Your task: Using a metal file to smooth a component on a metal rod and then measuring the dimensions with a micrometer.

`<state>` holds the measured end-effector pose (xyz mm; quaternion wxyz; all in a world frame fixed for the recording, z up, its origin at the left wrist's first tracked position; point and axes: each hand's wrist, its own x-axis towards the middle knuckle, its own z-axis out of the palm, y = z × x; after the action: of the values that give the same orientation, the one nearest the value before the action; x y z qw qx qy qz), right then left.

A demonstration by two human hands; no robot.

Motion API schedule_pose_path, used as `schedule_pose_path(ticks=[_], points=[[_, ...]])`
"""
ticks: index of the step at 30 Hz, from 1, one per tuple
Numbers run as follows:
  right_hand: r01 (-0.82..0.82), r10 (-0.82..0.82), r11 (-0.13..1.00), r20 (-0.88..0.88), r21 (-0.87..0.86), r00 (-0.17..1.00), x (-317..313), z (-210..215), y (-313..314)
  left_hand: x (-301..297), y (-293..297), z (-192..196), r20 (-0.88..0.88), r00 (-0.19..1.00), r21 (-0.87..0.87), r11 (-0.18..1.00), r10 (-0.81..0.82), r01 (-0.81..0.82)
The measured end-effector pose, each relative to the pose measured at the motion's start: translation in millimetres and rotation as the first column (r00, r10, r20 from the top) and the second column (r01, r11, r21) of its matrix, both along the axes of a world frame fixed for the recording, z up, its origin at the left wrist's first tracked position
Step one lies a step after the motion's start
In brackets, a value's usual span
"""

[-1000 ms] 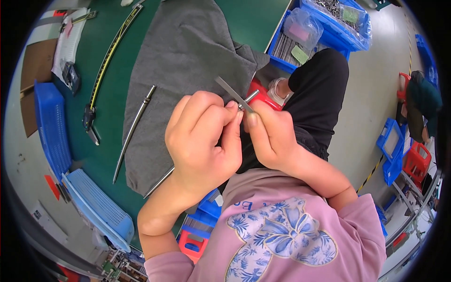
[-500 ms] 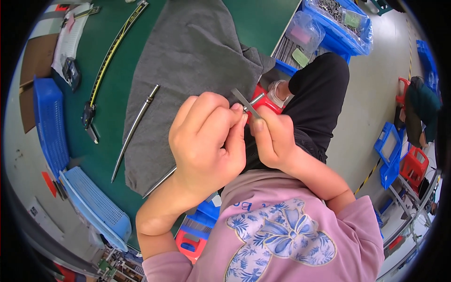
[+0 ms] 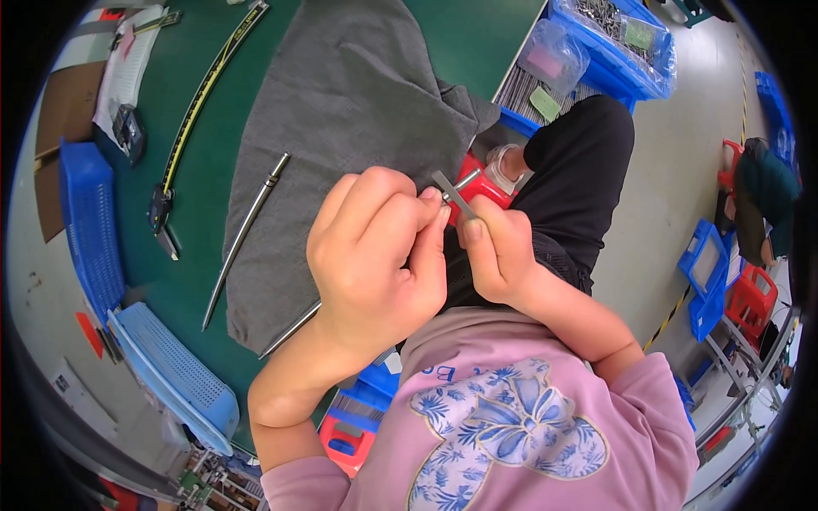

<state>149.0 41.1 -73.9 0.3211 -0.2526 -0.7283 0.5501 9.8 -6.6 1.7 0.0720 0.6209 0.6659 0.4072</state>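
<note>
Green bench (image 3: 477, 43), grey cloth (image 3: 341, 111); both hands' (image 3: 379, 247) (image 3: 498, 251) grip pinches metal strip (image 3: 453, 192).

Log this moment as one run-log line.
left hand: pinching small metal piece | right hand: gripping same piece | grey cloth: on green table, long metal rod lying on it

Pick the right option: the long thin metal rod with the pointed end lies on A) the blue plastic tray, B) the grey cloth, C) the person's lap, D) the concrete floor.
B: the long metal rod lies flat on the grey cloth spread over the green table, left of the left hand and right hand, which pinch a small metal piece between them.
</note>
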Motion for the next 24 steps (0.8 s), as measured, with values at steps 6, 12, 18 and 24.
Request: schedule_pose_path(ticks=[6, 12, 18, 24], points=[[0.052, -0.049, 0.998, -0.088, 0.027, 0.995, -14.4, 8.1, 4.5, -0.8, 0.3, 2.7, -0.023, 1.0, 0.007, 1.0, 0.0, 0.0], [0.04, -0.038, 0.999, -0.092, 0.02, 0.995, -13.8, 8.9, 5.0, -1.0, 0.4, 3.0, -0.031, 0.999, 0.002, 1.0, -0.012, 0.012], [0.032, -0.033, 0.999, -0.035, -0.014, 0.999, -3.5, -2.1, -2.1, 0.5, -1.0, 1.8, -0.017, 1.0, -0.012, 1.0, -0.006, 0.006], [0.027, -0.027, 1.0, -0.036, 0.014, 0.999, -1.0, -6.8, -2.9, 0.8, -0.2, 1.9, -0.005, 1.0, -0.003, 1.0, 0.007, -0.007]])
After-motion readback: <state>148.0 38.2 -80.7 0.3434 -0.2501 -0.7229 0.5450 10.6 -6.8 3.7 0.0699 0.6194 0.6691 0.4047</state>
